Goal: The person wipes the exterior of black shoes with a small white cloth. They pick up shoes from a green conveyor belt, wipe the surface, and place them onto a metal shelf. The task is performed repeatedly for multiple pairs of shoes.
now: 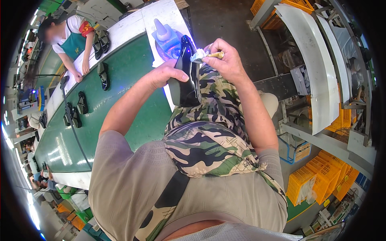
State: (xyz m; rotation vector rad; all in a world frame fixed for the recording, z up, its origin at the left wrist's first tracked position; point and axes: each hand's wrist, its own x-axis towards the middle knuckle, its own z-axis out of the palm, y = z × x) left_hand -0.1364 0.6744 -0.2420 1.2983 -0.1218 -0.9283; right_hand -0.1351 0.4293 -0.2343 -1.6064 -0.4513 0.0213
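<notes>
- Left hand [169,73]: gripping a glossy black shoe [189,90], thumb lying across its side.
- Right hand [227,60]: pinching a white cloth [197,56] and a yellowish stick [217,55], the cloth appearing to touch the shoe.
- Shoe: being held between both hands, above a camouflage apron [209,146].
- Pointed bottle [162,30]: standing just beyond the shoe.
- Green table [134,76]: bearing several dark shoes [103,76].
- Co-worker [73,40]: resting both arms at the far edge.
</notes>
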